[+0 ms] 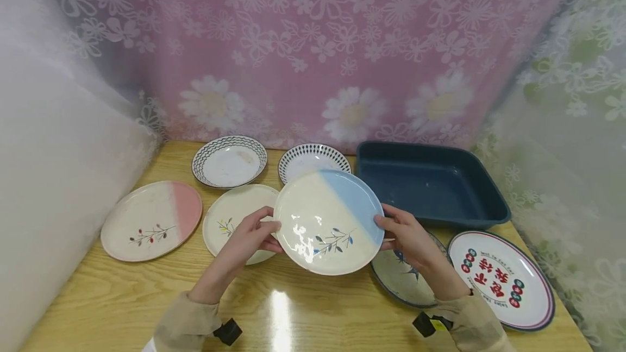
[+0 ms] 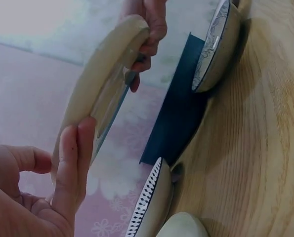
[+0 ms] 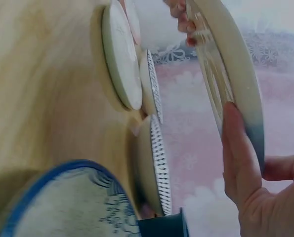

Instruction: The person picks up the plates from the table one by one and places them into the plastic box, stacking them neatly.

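Both hands hold up a round cream plate (image 1: pixel 318 216) with a blue section and a blue leaf sprig, lifted above the wooden table. At its left rim the left hand (image 1: pixel 254 235) pinches, thumb on the face and fingers underneath. The right hand (image 1: pixel 403 232) grips the blue edge the same way. In the left wrist view the fingers (image 2: pixel 67 163) support the plate's underside (image 2: pixel 102 94); in the right wrist view the right fingers (image 3: pixel 238 153) do likewise. Behind the left hand lies a cream plate with a yellow sprig (image 1: pixel 244 205). Under the right hand is a blue-rimmed plate (image 1: pixel 406 287), partly hidden.
A pink-and-cream plate (image 1: pixel 151 221) lies at left. Two black-patterned dishes, one zigzag (image 1: pixel 230 161) and one diamond-edged (image 1: pixel 313 159), stand at the back. A dark blue basin (image 1: pixel 435 183) sits back right, with a white plate with red writing (image 1: pixel 504 278) before it. Floral curtains (image 1: pixel 318 53) enclose the table.
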Available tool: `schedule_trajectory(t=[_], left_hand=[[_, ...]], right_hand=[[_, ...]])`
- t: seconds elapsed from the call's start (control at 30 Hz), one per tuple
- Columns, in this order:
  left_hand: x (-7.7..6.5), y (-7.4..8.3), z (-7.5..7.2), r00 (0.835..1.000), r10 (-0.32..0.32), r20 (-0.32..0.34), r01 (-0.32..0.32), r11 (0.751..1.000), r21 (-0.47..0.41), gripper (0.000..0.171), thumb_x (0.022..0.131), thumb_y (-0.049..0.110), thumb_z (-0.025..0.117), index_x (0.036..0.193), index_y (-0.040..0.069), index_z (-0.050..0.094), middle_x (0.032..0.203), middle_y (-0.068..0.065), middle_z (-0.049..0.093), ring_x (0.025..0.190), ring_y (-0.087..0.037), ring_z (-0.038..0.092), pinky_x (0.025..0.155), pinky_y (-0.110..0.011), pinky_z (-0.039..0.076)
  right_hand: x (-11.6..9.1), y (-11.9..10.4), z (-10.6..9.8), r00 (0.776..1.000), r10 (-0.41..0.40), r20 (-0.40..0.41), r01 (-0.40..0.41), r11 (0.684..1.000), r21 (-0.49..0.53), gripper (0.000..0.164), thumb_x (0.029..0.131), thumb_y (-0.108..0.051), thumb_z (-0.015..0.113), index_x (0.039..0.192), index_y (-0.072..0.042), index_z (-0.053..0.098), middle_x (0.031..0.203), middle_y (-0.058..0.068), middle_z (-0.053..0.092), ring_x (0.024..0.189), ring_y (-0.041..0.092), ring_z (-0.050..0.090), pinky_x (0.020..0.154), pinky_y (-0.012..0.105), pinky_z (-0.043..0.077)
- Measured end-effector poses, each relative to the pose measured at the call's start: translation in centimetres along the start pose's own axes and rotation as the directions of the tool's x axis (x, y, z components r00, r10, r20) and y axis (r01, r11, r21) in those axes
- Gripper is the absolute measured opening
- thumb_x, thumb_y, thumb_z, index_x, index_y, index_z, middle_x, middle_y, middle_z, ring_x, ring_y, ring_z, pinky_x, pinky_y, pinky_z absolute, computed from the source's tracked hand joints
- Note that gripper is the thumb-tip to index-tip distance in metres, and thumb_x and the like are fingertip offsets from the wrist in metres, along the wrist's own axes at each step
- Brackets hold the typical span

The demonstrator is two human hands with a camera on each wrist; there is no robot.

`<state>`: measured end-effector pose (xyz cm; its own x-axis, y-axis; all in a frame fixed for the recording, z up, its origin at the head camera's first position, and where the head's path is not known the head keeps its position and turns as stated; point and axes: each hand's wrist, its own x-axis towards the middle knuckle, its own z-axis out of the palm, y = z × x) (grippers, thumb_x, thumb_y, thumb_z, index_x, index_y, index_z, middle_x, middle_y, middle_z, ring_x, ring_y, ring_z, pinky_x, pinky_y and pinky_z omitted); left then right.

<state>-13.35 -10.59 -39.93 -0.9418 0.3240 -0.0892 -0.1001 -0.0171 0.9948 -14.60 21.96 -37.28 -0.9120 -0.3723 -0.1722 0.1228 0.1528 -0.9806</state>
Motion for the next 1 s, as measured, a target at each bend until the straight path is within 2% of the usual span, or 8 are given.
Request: schedule_trajectory(t=[0.27, 0.5, 0.57, 0.63, 0.7, 0.8, 0.9, 1.0], left_hand=[[2.7, 0.5, 1.9, 0.998, 0.034, 0.057, -0.034, 0.999, 0.005, 0.033, 0.096, 0.024, 0.048, 0.119, 0.001, 0.05, 0.083, -0.013, 0.069, 0.073, -0.027, 0.068, 0.073, -0.046, 0.054], [7.4, 1.8, 5.7, 0.99, 0.143, 0.002, -0.143, 0.99, -0.011, 0.04, 0.098, 0.033, 0.042, 0.129, 0.009, 0.05, 0.107, -0.016, 0.063, 0.087, -0.024, 0.066, 0.075, -0.039, 0.055], [9.0, 1.6, 6.6, 0.984, 0.177, 0.01, -0.178, 0.984, 0.029, 0.044, 0.098, 0.038, 0.038, 0.133, 0.012, 0.047, 0.117, -0.014, 0.06, 0.097, -0.024, 0.063, 0.079, -0.036, 0.054], [10.6, 1.2, 7.3, 0.979, 0.203, 0.019, -0.204, 0.968, 0.148, 0.048, 0.097, 0.044, 0.039, 0.136, 0.016, 0.044, 0.125, -0.009, 0.056, 0.106, -0.022, 0.059, 0.083, -0.034, 0.052], [12.0, 0.5, 7.9, 0.974, 0.222, 0.036, -0.222, 0.928, 0.298, 0.053, 0.094, 0.047, 0.043, 0.138, 0.016, 0.041, 0.132, -0.006, 0.052, 0.114, -0.022, 0.055, 0.09, -0.034, 0.049], [13.8, -0.5, 8.7, 0.971, 0.232, 0.054, -0.225, 0.822, 0.523, 0.064, 0.089, 0.049, 0.053, 0.141, 0.015, 0.037, 0.138, -0.004, 0.046, 0.121, -0.021, 0.049, 0.098, -0.034, 0.043], [15.2, -1.4, 9.8, 0.972, 0.224, 0.074, -0.218, 0.733, 0.645, 0.074, 0.085, 0.05, 0.058, 0.143, 0.013, 0.031, 0.144, -0.006, 0.037, 0.129, -0.022, 0.04, 0.104, -0.036, 0.036], [16.3, -1.9, 10.9, 0.978, 0.185, 0.094, -0.197, 0.689, 0.698, 0.084, 0.082, 0.053, 0.06, 0.146, 0.012, 0.025, 0.149, -0.009, 0.027, 0.134, -0.022, 0.031, 0.106, -0.038, 0.033]], right_hand=[[-0.9, 0.1, -2.7, 0.998, -0.044, -0.046, 0.048, 0.995, 0.085, 0.051, 0.099, -0.02, 0.042, 0.138, 0.009, 0.025, 0.096, -0.004, 0.066, 0.084, 0.015, 0.068, 0.068, 0.032, 0.056], [-0.8, -0.9, -7.2, 0.992, -0.046, -0.114, 0.071, 0.971, 0.228, 0.038, 0.098, -0.014, 0.044, 0.131, 0.002, 0.034, 0.095, -0.002, 0.067, 0.082, 0.013, 0.068, 0.067, 0.028, 0.056], [-0.7, -1.1, -8.7, 0.988, -0.037, -0.152, 0.076, 0.962, 0.262, 0.036, 0.097, -0.014, 0.045, 0.129, 0.0, 0.036, 0.095, -0.002, 0.067, 0.081, 0.013, 0.068, 0.066, 0.028, 0.056], [-0.6, -1.2, -10.3, 0.98, -0.021, -0.197, 0.078, 0.955, 0.286, 0.038, 0.096, -0.015, 0.047, 0.13, -0.001, 0.035, 0.095, -0.002, 0.068, 0.081, 0.013, 0.068, 0.067, 0.028, 0.056], [-0.5, -1.4, -11.8, 0.97, 0.001, -0.244, 0.074, 0.951, 0.299, 0.043, 0.096, -0.016, 0.048, 0.133, -0.001, 0.031, 0.093, -0.003, 0.068, 0.079, 0.012, 0.068, 0.066, 0.027, 0.056], [0.0, -1.3, -13.9, 0.945, 0.046, -0.324, 0.055, 0.954, 0.295, 0.053, 0.096, -0.018, 0.048, 0.139, 0.0, 0.024, 0.086, -0.004, 0.068, 0.074, 0.012, 0.068, 0.063, 0.026, 0.056], [0.6, -0.8, -15.6, 0.919, 0.085, -0.386, 0.03, 0.959, 0.281, 0.061, 0.097, -0.017, 0.045, 0.146, 0.0, 0.012, 0.08, -0.005, 0.067, 0.07, 0.011, 0.068, 0.061, 0.026, 0.056], [1.2, -0.2, -17.1, 0.9, 0.112, -0.421, 0.005, 0.963, 0.268, 0.065, 0.098, -0.015, 0.041, 0.146, 0.003, 0.002, 0.078, -0.006, 0.066, 0.069, 0.01, 0.068, 0.06, 0.026, 0.056]])
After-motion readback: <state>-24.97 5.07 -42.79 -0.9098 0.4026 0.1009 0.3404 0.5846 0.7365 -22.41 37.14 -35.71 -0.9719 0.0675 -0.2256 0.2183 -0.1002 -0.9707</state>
